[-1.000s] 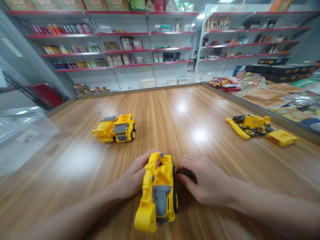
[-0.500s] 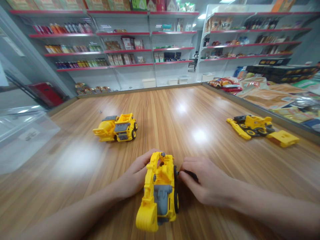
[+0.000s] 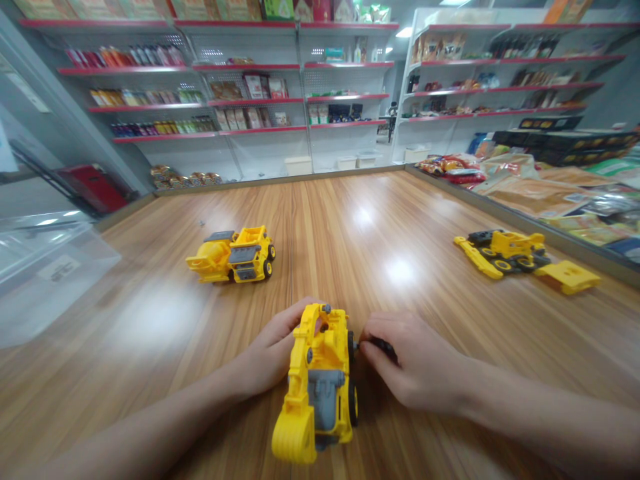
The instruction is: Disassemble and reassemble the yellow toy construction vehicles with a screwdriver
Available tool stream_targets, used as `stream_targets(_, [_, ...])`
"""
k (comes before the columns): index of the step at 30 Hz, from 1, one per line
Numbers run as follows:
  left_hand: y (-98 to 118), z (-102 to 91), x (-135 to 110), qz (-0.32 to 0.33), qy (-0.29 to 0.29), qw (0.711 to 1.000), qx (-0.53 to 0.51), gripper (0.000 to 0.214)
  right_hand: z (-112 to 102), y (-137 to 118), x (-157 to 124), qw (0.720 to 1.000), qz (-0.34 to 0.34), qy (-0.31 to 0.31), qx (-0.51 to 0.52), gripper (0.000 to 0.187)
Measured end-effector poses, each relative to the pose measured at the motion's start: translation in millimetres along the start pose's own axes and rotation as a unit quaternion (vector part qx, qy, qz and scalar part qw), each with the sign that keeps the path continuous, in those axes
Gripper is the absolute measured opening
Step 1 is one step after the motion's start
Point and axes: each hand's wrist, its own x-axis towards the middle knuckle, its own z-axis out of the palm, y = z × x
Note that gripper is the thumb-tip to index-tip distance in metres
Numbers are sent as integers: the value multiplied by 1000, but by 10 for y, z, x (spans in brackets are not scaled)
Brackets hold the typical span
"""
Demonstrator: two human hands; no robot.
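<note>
A yellow toy excavator (image 3: 327, 347) with a grey cab front and black wheels stands in the middle near me, its yellow arm and bucket toward me. My left hand (image 3: 274, 350) is closed around its far left side, with most of the fingertips hidden behind the toy. On the other side, my right hand (image 3: 407, 357) pinches a small screwdriver (image 3: 387, 349). Its dark handle is mostly covered by the fingers, and its short grey tip meets the excavator's upper right wheel. Whether the tip sits in a screw, I cannot tell.
Two yellow toy trucks (image 3: 250, 253) stand side by side at the left. Yellow and black toy vehicle parts (image 3: 517, 250) lie at the right. A clear plastic bin (image 3: 55, 273) is at the left edge. Packaged goods (image 3: 545, 193) lie beyond the wooden table's (image 3: 330, 220) right rim.
My right hand has shifted very slightly at the wheel, its fingers turning a little. The excavator and my left hand stay in place.
</note>
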Motion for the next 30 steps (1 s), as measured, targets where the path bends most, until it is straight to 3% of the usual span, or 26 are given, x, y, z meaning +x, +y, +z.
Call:
stream_targets(4, [0, -5, 2, 1, -2, 1000, 2, 20, 15, 23, 6, 1000, 8, 13, 15, 5])
stream_targets(9, [1, -10, 3, 3, -4, 1000, 6, 20, -6, -6, 22, 1000, 9, 14, 14, 3])
stream_targets(14, [1, -8, -3, -3, -4, 1000, 6, 21, -12, -14, 11, 1000, -5, 3, -5, 20])
stream_targets(21, [16, 5, 2, -7, -1, 1000, 2, 21, 12, -4, -11, 1000, 3, 23, 14, 4])
stream_targets(30, [15, 5, 5, -14, -6, 1000, 0, 22, 7, -10, -21, 999, 1, 23, 42, 17])
